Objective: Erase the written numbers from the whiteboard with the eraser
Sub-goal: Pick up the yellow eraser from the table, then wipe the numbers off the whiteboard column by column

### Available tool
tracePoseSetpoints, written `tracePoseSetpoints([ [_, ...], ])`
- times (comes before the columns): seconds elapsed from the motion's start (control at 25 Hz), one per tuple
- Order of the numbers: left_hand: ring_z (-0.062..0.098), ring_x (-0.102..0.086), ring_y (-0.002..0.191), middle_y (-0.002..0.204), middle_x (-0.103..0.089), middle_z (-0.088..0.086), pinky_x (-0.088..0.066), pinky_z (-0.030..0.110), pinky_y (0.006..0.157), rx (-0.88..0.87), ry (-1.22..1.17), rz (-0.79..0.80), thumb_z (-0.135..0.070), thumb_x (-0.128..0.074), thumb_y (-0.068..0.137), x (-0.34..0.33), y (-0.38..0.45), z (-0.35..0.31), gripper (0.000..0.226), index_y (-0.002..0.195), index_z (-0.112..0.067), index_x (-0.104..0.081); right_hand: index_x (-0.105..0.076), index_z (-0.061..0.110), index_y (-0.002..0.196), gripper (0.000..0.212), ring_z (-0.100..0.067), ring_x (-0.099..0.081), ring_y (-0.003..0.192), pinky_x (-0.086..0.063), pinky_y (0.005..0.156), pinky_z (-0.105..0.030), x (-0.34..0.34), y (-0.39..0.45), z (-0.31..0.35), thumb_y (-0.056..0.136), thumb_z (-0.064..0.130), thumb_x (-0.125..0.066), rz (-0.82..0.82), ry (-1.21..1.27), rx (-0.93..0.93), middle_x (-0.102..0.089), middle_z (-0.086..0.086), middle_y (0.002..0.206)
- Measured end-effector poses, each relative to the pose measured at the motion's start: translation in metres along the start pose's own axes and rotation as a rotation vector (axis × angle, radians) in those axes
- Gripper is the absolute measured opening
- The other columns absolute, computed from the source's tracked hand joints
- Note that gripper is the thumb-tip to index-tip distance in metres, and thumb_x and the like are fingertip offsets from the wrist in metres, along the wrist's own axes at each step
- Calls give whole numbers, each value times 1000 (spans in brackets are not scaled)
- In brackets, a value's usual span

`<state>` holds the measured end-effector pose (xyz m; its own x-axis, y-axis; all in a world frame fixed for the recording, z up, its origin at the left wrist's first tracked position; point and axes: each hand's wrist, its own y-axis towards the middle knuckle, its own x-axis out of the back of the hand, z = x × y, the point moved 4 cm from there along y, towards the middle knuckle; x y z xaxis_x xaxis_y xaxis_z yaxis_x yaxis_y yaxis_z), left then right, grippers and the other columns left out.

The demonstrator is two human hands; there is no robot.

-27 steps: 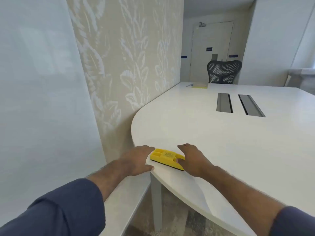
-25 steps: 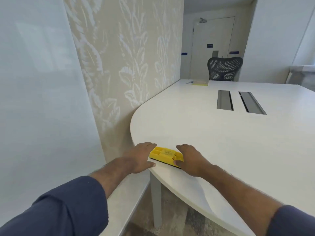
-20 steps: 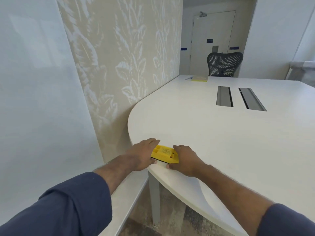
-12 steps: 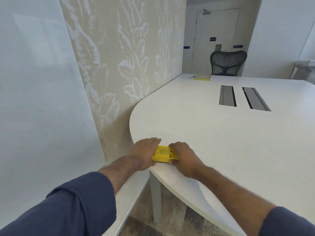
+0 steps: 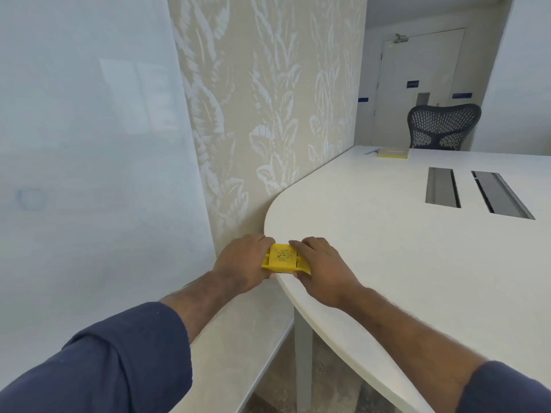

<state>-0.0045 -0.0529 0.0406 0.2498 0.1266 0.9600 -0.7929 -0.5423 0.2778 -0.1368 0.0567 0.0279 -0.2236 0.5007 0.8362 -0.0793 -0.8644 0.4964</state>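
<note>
We've got both hands, left [image 5: 243, 265] & right [image 5: 323, 268], gripping the ends of the flat yellow plastic eraser [image 5: 283, 259], which sits right at the rim of the white rounded surface [image 5: 372, 248]. Risk: it slips off the edge while lifting; faint blue mark on the glossy whiteboard [image 5: 89, 144] could get missed.

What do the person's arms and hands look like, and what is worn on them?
Both arms wear dark navy blue long sleeves, pushed up so that the forearms are bare. The left hand and the right hand are bare: no gloves, and no rings, watch or bracelet can be seen. The sleeves are plain, with no visible markings.
</note>
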Motion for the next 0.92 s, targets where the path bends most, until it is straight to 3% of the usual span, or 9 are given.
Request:
tracePoseSetpoints([
  [0.28,21,-58,111,125,-60,-2,-46,35,94,79,159,-184,-48,-71,85,67,-39,49,61,136,-21,-51,-41,18,141,65,-26,-46,109,-39,90,-34,6,59,70,83,32,-67,-79,8,152,-52,-6,116],
  [0.48,23,-54,121,136,-57,2,-41,35,103,138,285,-270,-37,-68,89,113,-80,84,61,142,-14,-47,-41,18,141,66,-25,-47,104,-42,88,-37,3,92,127,84,36,-68,-138,74,287,-52,-5,113],
  [0.72,30,-50,131,144,-53,9,-37,39,111,274,414,-361,-20,-64,90,164,-140,119,63,148,-7,-43,-46,16,137,62,-25,-49,100,-42,86,-36,7,125,204,82,30,-71,-206,190,460,-53,-5,110],
  [0.92,31,-51,130,142,-55,11,-38,41,110,407,509,-432,-19,-66,90,209,-192,140,62,147,-7,-45,-51,14,133,60,-27,-52,101,-40,85,-35,16,146,270,80,26,-74,-267,260,636,-56,-7,111],
])
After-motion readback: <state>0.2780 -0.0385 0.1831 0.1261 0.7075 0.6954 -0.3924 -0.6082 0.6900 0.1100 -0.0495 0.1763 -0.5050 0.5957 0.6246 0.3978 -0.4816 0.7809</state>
